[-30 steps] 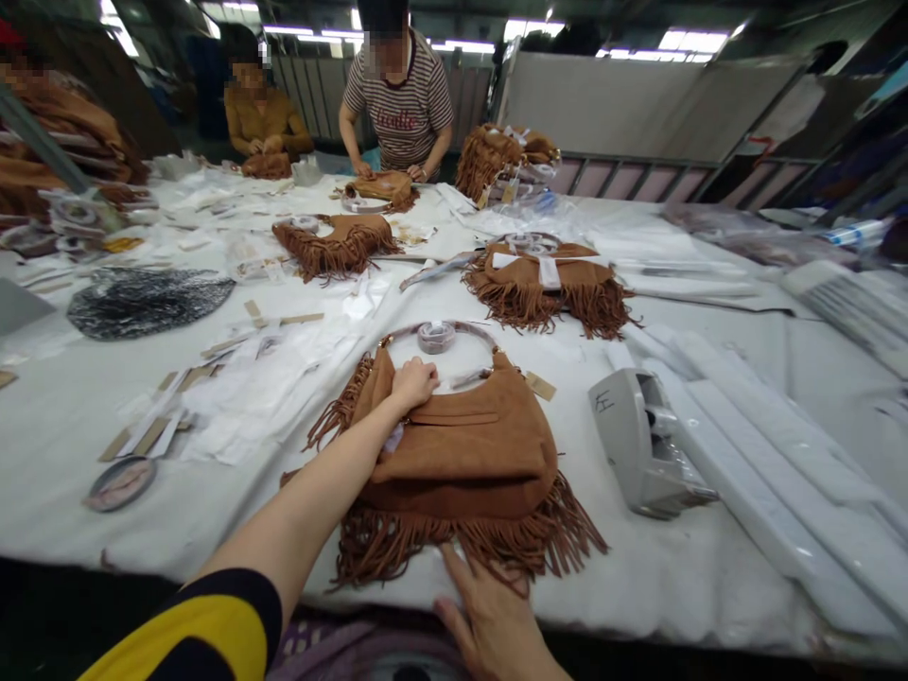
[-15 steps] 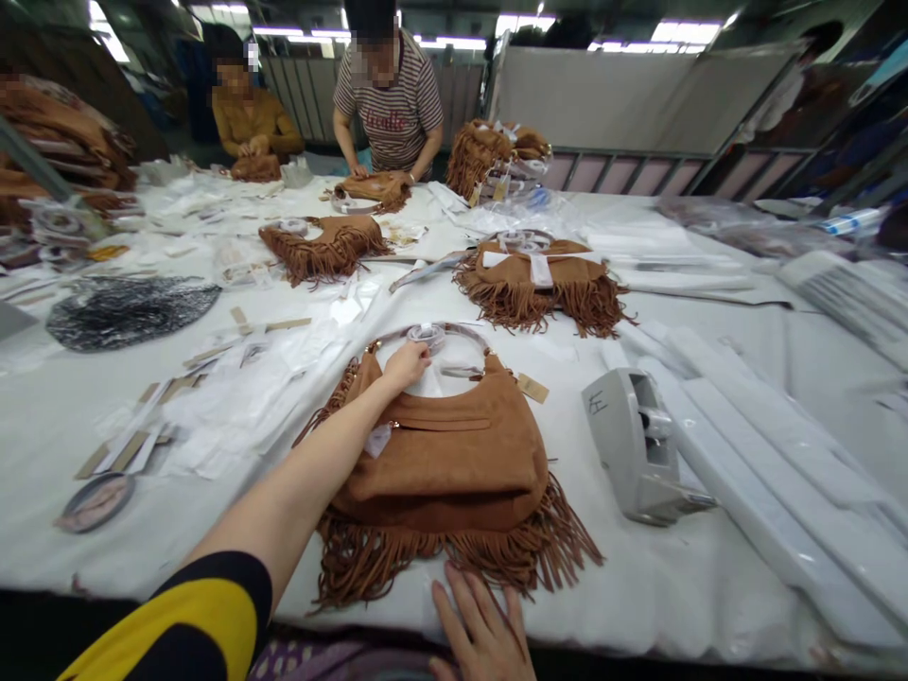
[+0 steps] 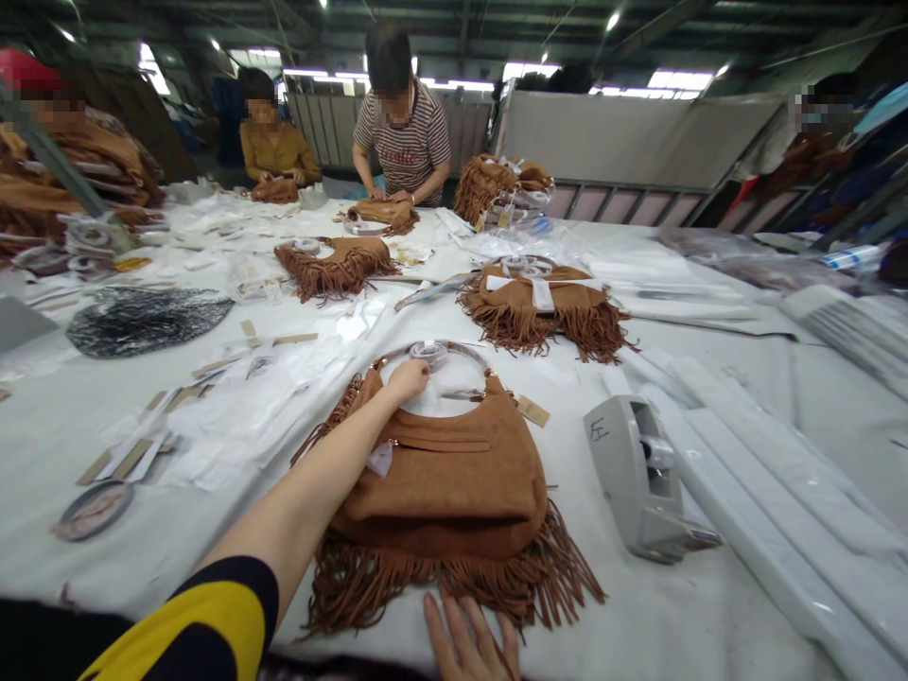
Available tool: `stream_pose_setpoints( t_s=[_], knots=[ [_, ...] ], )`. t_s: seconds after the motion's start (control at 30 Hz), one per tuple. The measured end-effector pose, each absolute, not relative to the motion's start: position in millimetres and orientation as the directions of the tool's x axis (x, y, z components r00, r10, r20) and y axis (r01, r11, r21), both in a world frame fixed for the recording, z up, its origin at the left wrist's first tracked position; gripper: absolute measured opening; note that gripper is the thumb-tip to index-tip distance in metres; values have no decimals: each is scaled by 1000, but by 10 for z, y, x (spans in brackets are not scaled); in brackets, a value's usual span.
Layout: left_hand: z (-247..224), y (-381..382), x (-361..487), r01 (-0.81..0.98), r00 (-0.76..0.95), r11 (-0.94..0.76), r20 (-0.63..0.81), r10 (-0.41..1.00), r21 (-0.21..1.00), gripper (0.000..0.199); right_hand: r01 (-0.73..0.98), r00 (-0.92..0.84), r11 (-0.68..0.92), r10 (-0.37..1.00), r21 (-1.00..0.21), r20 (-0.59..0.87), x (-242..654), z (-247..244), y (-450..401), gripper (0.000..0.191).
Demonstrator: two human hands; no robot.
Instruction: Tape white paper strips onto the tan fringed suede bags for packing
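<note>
A brown suede handbag (image 3: 440, 482) with long fringe lies on the white table in front of me. Its curved handle points away from me. Inside the handle loop sits a coiled strap (image 3: 428, 353) with a white wrap. My left hand (image 3: 410, 380) reaches over the bag's left side, its fingers closed at the lower edge of the coil; the fingertips are partly hidden. My right hand (image 3: 474, 638) lies flat with fingers spread at the near fringe. A tan tag (image 3: 532, 410) sticks out at the bag's right, and a wrapped zipper pull (image 3: 381, 459) hangs at its front pocket.
A grey tape dispenser (image 3: 633, 478) stands right of the bag, beside long white wrapped strips (image 3: 752, 482). More fringed bags (image 3: 543, 303) lie farther back. Paper scraps and a black mesh piece (image 3: 146, 320) are at left. Co-workers (image 3: 404, 132) handle bags across the table.
The camera view has tilted up, so the scene sits lower in the picture. My left hand stays at the coil, and my right hand stays by the fringe.
</note>
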State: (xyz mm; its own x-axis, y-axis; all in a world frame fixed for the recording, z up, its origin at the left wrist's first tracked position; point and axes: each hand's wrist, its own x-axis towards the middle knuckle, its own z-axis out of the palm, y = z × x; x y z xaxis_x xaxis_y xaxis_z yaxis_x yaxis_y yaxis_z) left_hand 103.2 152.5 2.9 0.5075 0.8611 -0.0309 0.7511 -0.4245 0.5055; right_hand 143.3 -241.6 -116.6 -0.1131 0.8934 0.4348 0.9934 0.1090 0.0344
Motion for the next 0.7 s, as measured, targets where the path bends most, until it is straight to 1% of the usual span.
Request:
stream_pose_setpoints(
  t_s=[0.07, 0.13, 0.2, 0.23, 0.27, 0.37, 0.43, 0.47, 0.5, 0.57, 0.63, 0.7],
  knots=[
    [230, 1336, 946, 721, 536, -460, 4, 844, 518, 35, 984, -178, 173, 890, 49, 420, 1473, -1045, -2415, 67],
    [435, 945, 774, 660, 562, -525, 111, 820, 537, 41, 978, -206, 202, 892, 52, 403, 1490, -921, -2417, 69],
    [557, 372, 523, 550, 563, -631, 315, 764, 547, 38, 981, -187, 196, 910, 14, 370, 1480, -812, -2429, 69],
    [560, 52, 377, 535, 553, -662, 375, 744, 525, 37, 983, -167, 185, 922, -18, 348, 1467, -764, -2440, 69],
    [516, -264, 225, 553, 538, -671, 404, 740, 493, 37, 984, -145, 170, 936, -53, 321, 1450, -717, -2454, 69],
    [150, -1002, -216, 652, 517, -657, 413, 750, 379, 45, 978, -77, 117, 972, -173, 222, 1392, -580, -2504, 68],
    [-174, -1239, -444, 721, 475, -610, 407, 780, 328, 50, 965, -67, 103, 986, -241, 151, 1357, -491, -2535, 68],
    [-319, -1290, -527, 734, 476, -604, 399, 784, 310, 48, 958, -60, 92, 990, -272, 125, 1342, -454, -2549, 67],
    [-437, -1309, -590, 726, 507, -621, 380, 773, 295, 42, 951, -50, 80, 993, -297, 108, 1327, -424, -2562, 66],
    [-581, -1292, -666, 663, 614, -701, 344, 710, 263, 30, 943, -21, 53, 995, -330, 100, 1297, -392, -2589, 63],
    [-617, -1255, -707, 583, 708, -782, 333, 623, 222, 25, 940, 8, 33, 993, -340, 117, 1260, -395, -2616, 61],
    [-611, -1230, -744, 527, 753, -830, 353, 556, 182, 22, 941, 37, 15, 989, -338, 146, 1216, -418, -2639, 61]
  ],
)
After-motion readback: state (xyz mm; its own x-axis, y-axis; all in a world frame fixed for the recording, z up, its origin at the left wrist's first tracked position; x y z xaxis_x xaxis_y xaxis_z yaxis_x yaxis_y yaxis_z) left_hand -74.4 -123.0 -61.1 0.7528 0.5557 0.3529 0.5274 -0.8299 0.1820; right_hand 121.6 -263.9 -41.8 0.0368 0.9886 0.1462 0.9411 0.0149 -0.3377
